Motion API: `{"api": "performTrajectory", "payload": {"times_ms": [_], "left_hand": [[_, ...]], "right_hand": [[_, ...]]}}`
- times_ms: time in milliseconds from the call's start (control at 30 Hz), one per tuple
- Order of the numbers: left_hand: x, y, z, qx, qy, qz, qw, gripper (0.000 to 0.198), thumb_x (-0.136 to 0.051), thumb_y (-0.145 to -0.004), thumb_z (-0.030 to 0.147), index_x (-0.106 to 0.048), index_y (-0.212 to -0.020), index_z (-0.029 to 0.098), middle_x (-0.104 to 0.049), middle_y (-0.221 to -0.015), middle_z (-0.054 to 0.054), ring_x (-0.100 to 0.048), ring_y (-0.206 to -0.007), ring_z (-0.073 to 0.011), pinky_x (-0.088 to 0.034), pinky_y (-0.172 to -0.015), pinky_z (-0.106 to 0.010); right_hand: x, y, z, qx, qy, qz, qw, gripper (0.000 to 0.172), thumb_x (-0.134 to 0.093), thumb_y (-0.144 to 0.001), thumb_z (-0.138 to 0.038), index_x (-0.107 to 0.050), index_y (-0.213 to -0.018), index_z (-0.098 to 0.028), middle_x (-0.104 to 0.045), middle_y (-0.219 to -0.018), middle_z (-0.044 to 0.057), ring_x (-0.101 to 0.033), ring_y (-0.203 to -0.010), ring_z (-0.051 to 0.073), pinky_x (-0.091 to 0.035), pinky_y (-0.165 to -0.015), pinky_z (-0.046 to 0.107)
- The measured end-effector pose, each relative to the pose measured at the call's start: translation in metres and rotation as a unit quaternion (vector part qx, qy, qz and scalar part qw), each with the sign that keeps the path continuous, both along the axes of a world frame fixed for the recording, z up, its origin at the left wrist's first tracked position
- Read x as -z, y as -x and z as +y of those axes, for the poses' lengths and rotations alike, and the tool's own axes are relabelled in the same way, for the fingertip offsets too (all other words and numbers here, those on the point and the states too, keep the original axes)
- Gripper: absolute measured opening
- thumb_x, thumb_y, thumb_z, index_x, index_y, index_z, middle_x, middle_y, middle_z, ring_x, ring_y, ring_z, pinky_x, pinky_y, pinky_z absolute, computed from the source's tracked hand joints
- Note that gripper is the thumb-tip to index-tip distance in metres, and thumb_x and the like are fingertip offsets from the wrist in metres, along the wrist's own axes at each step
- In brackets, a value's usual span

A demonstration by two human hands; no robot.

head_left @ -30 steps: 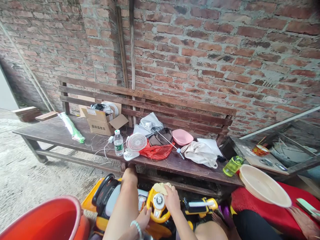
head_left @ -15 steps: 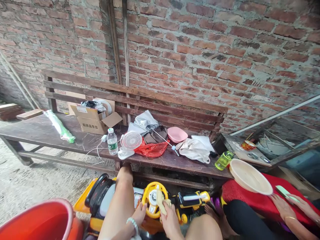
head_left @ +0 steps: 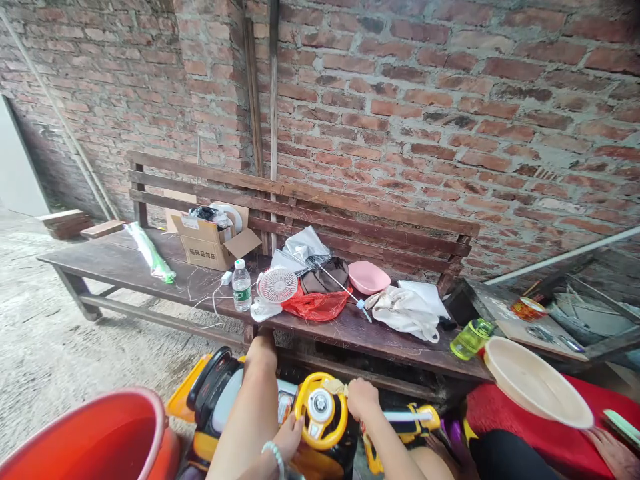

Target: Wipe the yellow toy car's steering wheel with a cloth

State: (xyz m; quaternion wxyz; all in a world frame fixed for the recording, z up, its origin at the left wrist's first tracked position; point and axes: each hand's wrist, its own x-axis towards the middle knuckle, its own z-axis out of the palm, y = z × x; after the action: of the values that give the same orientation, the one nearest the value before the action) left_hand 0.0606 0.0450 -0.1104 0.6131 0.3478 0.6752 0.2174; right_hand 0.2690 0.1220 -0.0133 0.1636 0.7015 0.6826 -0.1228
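A yellow toy steering wheel [head_left: 303,400] with a white hub stands between my knees, part of a yellow and black ride-on toy [head_left: 215,400]. My left hand [head_left: 289,437], a beaded bracelet at its wrist, is closed on the lower left of the rim. At the upper right of the rim, my right hand [head_left: 363,400] is closed on a pale yellow cloth [head_left: 334,386], which lies against the wheel. Most of the cloth inside that hand is hidden. Right of my hands is the toy's yellow and black front part [head_left: 407,421].
A red tub [head_left: 157,417] stands at lower left. Ahead, a wooden bench [head_left: 113,263] bears a cardboard box [head_left: 205,250], water bottle [head_left: 241,287], small fan [head_left: 277,287], pink basin [head_left: 369,277] and bags. Another person's hand [head_left: 617,453] is at right, near a cream basin [head_left: 535,383].
My right hand has moved with the cloth from the wheel's middle to the right side of its rim. My left hand stays at the lower left rim. The view has shifted left.
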Motion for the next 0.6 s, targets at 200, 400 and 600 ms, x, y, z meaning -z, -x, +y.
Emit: {"api": "performTrajectory", "payload": {"times_ms": [200, 400, 600], "left_hand": [[-0.004, 0.001, -0.002, 0.004, 0.013, -0.014, 1.000, 0.019, -0.046, -0.100, 0.041, -0.054, -0.097, 0.023, -0.071, -0.080, -0.002, -0.077, -0.084, -0.0221, -0.059, -0.077, -0.031], [-0.013, -0.001, -0.001, -0.006, 0.017, -0.018, 1.000, 0.019, -0.042, -0.103, 0.036, -0.055, -0.100, 0.023, -0.071, -0.083, -0.003, -0.077, -0.084, -0.0221, -0.060, -0.078, -0.033], [-0.008, -0.005, 0.001, -0.012, 0.017, -0.007, 1.000, 0.029, -0.028, -0.107, 0.031, -0.054, -0.108, 0.019, -0.069, -0.081, -0.005, -0.076, -0.081, -0.0226, -0.060, -0.075, -0.034]], "right_hand": [[0.016, 0.005, 0.003, -0.077, 0.041, 0.005, 0.996, 0.032, -0.072, -0.058, -0.005, -0.082, -0.084, -0.019, -0.083, -0.100, 0.013, -0.078, -0.102, 0.032, -0.059, -0.090, 0.041], [0.006, -0.010, -0.014, -0.099, 0.031, 0.092, 0.990, 0.020, -0.072, -0.059, -0.016, -0.081, -0.076, -0.023, -0.083, -0.092, 0.011, -0.079, -0.095, 0.031, -0.057, -0.083, 0.034], [-0.009, -0.023, -0.020, 0.018, -0.093, 0.246, 0.965, 0.023, -0.058, -0.085, -0.025, -0.078, -0.096, -0.021, -0.080, -0.102, 0.009, -0.074, -0.096, 0.023, -0.052, -0.085, 0.029]]}}
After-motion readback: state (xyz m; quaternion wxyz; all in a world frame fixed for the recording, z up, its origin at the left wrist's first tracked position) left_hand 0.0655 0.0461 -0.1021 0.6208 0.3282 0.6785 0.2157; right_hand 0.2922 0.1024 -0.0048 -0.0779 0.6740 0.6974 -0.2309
